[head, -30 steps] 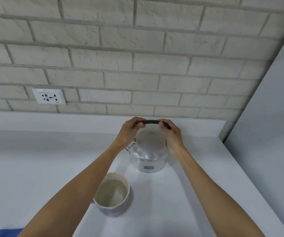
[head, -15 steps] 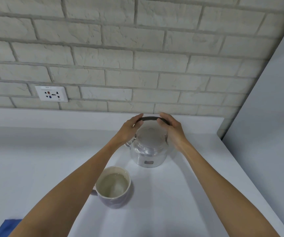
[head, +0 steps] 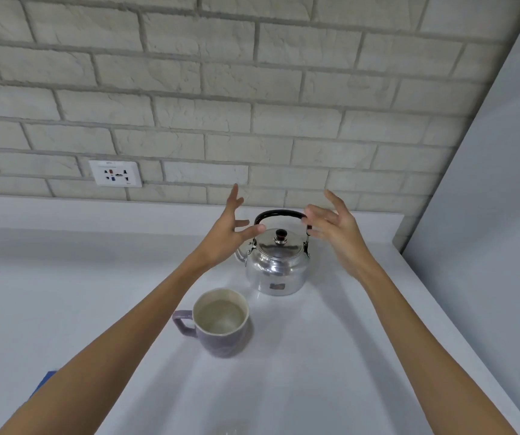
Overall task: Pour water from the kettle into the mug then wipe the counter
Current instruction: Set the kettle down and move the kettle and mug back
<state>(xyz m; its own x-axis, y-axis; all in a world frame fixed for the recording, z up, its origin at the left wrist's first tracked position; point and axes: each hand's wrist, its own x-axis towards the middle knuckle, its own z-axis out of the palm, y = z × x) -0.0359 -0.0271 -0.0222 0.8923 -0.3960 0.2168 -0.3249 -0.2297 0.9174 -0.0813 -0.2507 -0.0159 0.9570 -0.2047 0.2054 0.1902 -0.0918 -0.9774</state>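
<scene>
A shiny metal kettle (head: 279, 265) with a black arched handle and a lidded top stands upright on the white counter (head: 330, 356), near the back. In front of it sits a purple mug (head: 221, 324) with a cream inside, holding water, its handle turned left. My left hand (head: 228, 230) hovers just left of the kettle's handle with fingers spread, holding nothing. My right hand (head: 335, 227) hovers just right of the handle, fingers also apart and empty. A corner of a blue cloth (head: 43, 383) peeks out beside my left forearm at the lower left.
A pale brick wall rises behind the counter, with a white socket plate (head: 116, 173) at the left. A grey panel (head: 487, 215) bounds the counter on the right. A faint wet patch shows at the counter's front edge (head: 232, 430).
Both hands have let go of the kettle's black handle and pulled apart with fingers spread. The kettle stays standing behind the mug. The camera view has shifted slightly.
</scene>
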